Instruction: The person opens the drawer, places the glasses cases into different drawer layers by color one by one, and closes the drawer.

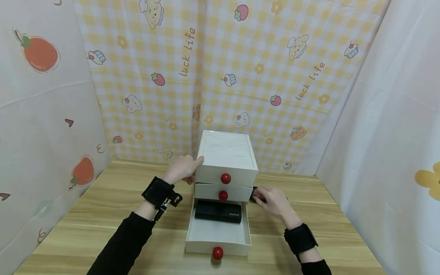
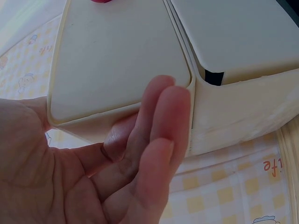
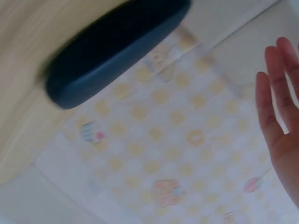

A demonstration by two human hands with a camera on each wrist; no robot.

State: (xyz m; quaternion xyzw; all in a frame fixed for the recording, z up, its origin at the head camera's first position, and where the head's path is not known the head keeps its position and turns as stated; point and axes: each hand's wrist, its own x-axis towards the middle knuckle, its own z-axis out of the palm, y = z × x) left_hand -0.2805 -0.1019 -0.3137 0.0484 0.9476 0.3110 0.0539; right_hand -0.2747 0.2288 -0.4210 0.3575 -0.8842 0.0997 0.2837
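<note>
A white drawer cabinet (image 1: pixel 227 149) with red round knobs stands on the table. My left hand (image 1: pixel 182 168) rests against its upper left side, thumb by the top edge. In the left wrist view the left hand's fingers (image 2: pixel 170 116) are slightly bent beside the cabinet wall. The bottom drawer (image 1: pixel 220 233) is pulled out and holds a black box (image 1: pixel 218 212) with small lettering. Right of the cabinet, my right hand (image 1: pixel 275 202) is near a dark elongated case (image 3: pixel 117 51), mostly hidden in the head view. The right wrist view shows its fingers extended and apart from the case.
The middle drawer (image 1: pixel 209 191) has a red knob (image 1: pixel 223 195). A wooden table (image 1: pixel 302 236) lies underneath. Behind hangs a yellow checked curtain (image 1: pixel 220 99), with white curtains (image 1: pixel 385 114) at the sides.
</note>
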